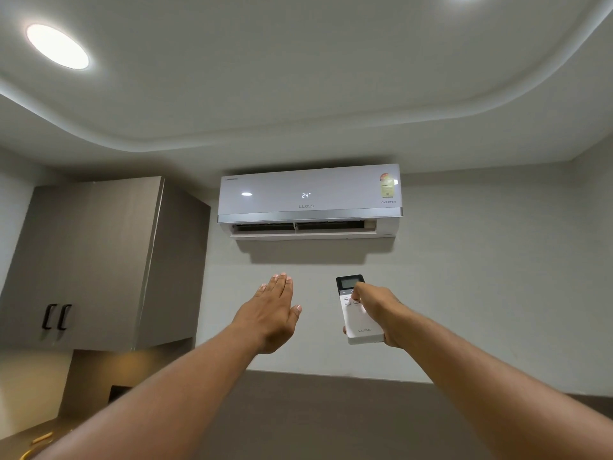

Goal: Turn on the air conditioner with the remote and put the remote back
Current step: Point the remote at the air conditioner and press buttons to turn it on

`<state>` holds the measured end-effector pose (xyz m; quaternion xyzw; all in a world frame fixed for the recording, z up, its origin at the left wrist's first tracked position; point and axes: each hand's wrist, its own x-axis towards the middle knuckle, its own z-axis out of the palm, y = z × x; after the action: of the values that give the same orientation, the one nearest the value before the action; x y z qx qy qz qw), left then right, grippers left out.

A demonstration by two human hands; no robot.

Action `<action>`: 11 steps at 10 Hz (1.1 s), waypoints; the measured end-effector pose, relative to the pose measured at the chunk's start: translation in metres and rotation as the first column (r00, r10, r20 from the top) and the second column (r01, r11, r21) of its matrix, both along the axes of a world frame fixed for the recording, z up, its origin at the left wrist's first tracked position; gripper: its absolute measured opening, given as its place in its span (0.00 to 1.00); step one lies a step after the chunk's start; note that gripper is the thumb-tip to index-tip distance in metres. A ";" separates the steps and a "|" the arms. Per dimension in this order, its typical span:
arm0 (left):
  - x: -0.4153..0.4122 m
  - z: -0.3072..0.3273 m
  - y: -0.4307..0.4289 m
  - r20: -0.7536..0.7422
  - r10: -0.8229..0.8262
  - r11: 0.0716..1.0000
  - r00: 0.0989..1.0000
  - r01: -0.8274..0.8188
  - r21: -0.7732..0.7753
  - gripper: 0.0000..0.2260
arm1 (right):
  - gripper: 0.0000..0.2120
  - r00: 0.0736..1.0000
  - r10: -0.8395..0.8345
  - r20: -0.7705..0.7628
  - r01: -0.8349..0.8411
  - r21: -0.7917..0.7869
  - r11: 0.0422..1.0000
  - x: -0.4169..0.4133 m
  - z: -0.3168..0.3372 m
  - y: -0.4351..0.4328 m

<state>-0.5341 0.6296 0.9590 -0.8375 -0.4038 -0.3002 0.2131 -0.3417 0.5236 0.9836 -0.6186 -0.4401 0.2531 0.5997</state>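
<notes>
Two arms of mine reach up and forward in the head view, both bare to the elbow. My right hand (376, 313) grips the white remote (356, 310), fingers wrapped round its lower body and my thumb (359, 292) pressed down on the buttons just under its dark little screen. The remote is held upright, its top aimed at the air conditioner (309, 201), which hangs on the wall above and well apart from it. My left hand (273, 312) holds nothing; it is flat and spread, fingers straight and close together, palm turned away from me, raised beside the remote but not touching it.

The air conditioner is a pale split unit marked LLOYD, with 24° lit on its front panel, a yellow energy sticker (387, 185) at its right end, and its lower flap (303, 231) standing open. The wall (481, 277) behind it is plain off-white, with a darker brown band along the bottom. To the left a grey-brown wall cabinet (86, 260) hangs high, with two black handles (56, 316) side by side. Overhead, the ceiling (298, 78) has a curved stepped recess, and a round ceiling light (57, 45) glows at the upper left. Low in the left corner something yellow lies on a surface, too blurred to name.
</notes>
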 end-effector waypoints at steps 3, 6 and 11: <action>-0.002 0.001 -0.001 0.001 -0.005 1.000 1.000 0.005 0.002 0.29 | 0.06 0.999 0.012 -0.039 -0.012 0.008 1.000 -0.003 0.001 -0.003; -0.003 0.001 -0.001 0.001 -0.007 1.000 1.000 0.007 0.005 0.29 | 0.08 1.000 -0.009 0.011 0.010 -0.012 1.000 -0.006 0.001 -0.005; -0.007 0.000 0.000 -0.002 -0.008 1.000 1.000 0.008 0.002 0.29 | 0.09 0.999 -0.047 0.016 0.047 -0.010 0.999 -0.006 -0.002 -0.006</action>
<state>-0.5413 0.6297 0.9591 -0.8392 -0.4000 -0.3007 0.2129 -0.3479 0.5179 0.9815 -0.6340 -0.4288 0.2363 0.5986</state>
